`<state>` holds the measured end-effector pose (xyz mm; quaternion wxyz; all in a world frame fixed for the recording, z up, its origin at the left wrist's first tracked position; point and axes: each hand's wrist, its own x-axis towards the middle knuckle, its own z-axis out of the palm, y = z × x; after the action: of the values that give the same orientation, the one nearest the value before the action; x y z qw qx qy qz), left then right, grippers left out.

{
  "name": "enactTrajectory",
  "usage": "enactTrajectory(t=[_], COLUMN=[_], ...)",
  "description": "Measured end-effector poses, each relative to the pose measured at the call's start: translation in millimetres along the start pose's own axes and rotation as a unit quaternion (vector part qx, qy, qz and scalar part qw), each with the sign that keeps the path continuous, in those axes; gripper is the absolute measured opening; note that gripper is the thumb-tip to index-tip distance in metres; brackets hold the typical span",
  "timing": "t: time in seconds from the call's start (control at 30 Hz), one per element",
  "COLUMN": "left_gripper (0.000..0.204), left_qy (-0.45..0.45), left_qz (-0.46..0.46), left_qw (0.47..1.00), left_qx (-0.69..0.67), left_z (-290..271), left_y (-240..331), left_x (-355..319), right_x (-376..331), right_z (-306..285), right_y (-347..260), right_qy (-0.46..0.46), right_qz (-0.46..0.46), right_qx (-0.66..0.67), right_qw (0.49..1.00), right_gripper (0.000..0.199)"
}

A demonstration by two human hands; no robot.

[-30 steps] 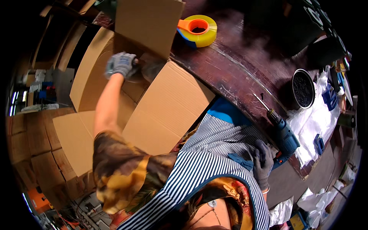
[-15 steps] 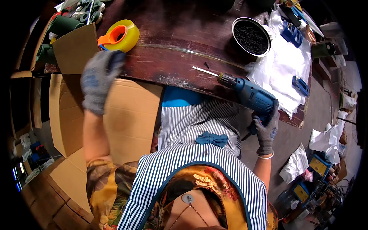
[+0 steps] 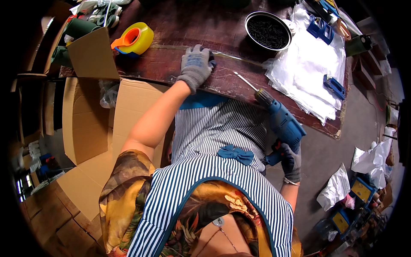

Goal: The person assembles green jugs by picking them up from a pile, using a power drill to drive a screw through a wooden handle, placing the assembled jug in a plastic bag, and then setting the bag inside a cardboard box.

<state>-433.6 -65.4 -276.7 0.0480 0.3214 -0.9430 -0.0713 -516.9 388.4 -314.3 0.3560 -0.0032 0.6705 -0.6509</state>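
Left hand (image 3: 196, 64): yours, gloved, fingers spread flat on the table (image 3: 180, 25).
Right hand (image 3: 291, 162): grips blue drill (image 3: 280, 122).
Round tin (image 3: 268, 31): beyond left hand, full of dark screws.

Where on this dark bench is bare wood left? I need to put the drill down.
Bare wood lies between the tape dispenser and the bowl of screws, above the left hand. A narrower strip runs along the near edge under the drill bit. The right end is crowded with plastic bags and blue clips.
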Motion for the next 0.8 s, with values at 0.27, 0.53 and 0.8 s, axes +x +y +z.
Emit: enactTrajectory(t=[0.27, 0.53, 0.8], left_gripper=[0.014, 0.022, 0.032], left_qy=[-0.101, -0.244, -0.187], left_qz=[-0.078, -0.132, -0.249], left_qw=[0.787, 0.748, 0.647], left_qx=[-0.604, -0.602, -0.696], left_z=[-22, -27, -19], left_y=[-53, -56, -47], left_x=[-15, -25, -28], right_x=[36, 38, 41], right_z=[43, 48, 37], right_y=[-70, -71, -50], right_qy=[-0.092, -0.089, -0.076], right_qz=[0.024, 0.087, 0.054], right_qx=[-0.017, 0.039, 0.008], right_qw=[0.995, 0.991, 0.996], right_gripper=[0.042, 0.040, 0.041])
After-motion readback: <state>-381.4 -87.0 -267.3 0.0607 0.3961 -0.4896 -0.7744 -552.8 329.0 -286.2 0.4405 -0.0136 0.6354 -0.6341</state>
